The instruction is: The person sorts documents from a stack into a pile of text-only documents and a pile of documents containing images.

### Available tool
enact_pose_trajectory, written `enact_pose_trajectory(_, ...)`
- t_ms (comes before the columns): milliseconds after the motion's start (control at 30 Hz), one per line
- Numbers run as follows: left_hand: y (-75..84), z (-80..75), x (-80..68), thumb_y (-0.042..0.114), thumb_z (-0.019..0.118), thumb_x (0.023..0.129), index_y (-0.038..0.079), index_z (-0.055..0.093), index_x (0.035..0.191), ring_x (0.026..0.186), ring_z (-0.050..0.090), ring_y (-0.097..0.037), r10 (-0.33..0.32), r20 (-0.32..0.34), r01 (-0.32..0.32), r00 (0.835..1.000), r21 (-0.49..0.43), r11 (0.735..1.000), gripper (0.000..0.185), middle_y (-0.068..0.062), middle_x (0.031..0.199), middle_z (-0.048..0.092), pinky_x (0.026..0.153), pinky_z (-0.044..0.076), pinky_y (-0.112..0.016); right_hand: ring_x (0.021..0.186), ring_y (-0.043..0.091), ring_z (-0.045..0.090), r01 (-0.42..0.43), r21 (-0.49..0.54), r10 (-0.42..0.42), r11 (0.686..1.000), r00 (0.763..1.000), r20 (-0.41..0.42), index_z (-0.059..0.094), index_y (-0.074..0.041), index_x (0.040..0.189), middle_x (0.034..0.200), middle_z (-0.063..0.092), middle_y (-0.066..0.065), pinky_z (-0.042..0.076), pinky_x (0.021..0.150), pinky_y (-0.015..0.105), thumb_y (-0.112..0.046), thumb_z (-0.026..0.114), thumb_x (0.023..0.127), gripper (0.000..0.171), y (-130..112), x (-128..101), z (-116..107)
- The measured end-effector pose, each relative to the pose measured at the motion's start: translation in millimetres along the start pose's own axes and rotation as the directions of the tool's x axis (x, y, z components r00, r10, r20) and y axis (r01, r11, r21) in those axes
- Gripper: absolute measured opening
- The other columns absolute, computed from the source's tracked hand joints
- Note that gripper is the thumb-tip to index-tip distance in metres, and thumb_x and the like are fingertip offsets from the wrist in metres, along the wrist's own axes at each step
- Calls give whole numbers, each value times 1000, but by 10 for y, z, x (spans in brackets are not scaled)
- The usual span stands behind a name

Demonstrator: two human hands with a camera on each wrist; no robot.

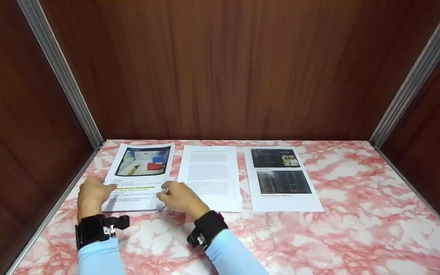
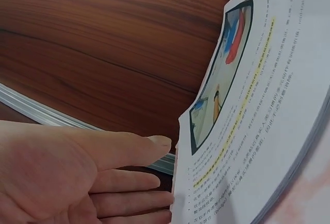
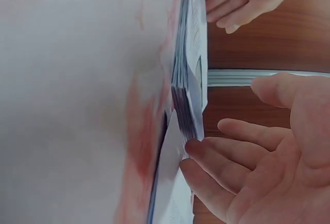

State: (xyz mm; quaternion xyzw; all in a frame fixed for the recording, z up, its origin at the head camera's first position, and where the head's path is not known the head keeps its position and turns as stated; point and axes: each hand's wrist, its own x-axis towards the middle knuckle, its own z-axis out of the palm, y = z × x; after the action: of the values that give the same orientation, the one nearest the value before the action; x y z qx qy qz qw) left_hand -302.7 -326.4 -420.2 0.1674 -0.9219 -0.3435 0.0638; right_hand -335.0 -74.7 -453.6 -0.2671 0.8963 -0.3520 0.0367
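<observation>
A thick stack of printed sheets (image 1: 138,181) lies at the left of the table, its top page bearing a colour picture and a yellow-highlighted line. My left hand (image 1: 93,194) is at its left edge, fingers extended with the tips right at the paper in the left wrist view. On the opposite side, my right hand (image 1: 183,196) has relaxed, slightly bent fingers near the stack's right edge, over part of the middle stack of text pages (image 1: 212,172). In the right wrist view, its fingertips (image 3: 195,148) meet the paper edges, where the layered sheets (image 3: 180,69) show.
A third printed page (image 1: 285,200) with two dark pictures lies right of the middle stack. The table (image 1: 357,229) has a red-and-white marbled surface. Brown wood-grain panels (image 1: 220,68) enclose its back and sides, with metal posts (image 1: 65,76) at the corners.
</observation>
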Motion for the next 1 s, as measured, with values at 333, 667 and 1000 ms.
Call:
enact_pose_trajectory(333, -12, -9, -36, 8, 64, 80, -13, 57, 120, 103, 51, -53, -62, -105, 51, 993, -102, 993, 46, -36, 116, 56, 88, 40, -57, 78, 12, 65, -68, 290, 98, 955, 991, -91, 60, 2, 123, 107, 66, 12, 51, 74, 23, -11, 76, 81, 47, 42, 44, -31)
enact_pose_trajectory(667, 15, -16, -39, 6, 67, 81, -8, 71, 102, 90, 58, -38, -19, -64, 12, 998, -106, 994, 25, -27, 106, 65, 73, 44, -41, 80, 17, 66, -192, 360, 264, 913, 951, -164, 53, 8, 129, 95, 70, 12, 54, 69, 27, 3, 73, 73, 60, 117, 49, -117)
enact_pose_trajectory(1000, 32, 39, -55, -1, 65, 80, -18, 60, 108, 67, 67, -23, -103, 179, 160, 979, -341, 927, 34, -16, 79, 68, 60, 56, -37, 64, 13, 60, -224, 287, 296, 931, 924, -241, 69, 2, 89, 74, 65, 4, 49, 56, 25, -4, 69, 75, 15, 201, -12, -209)
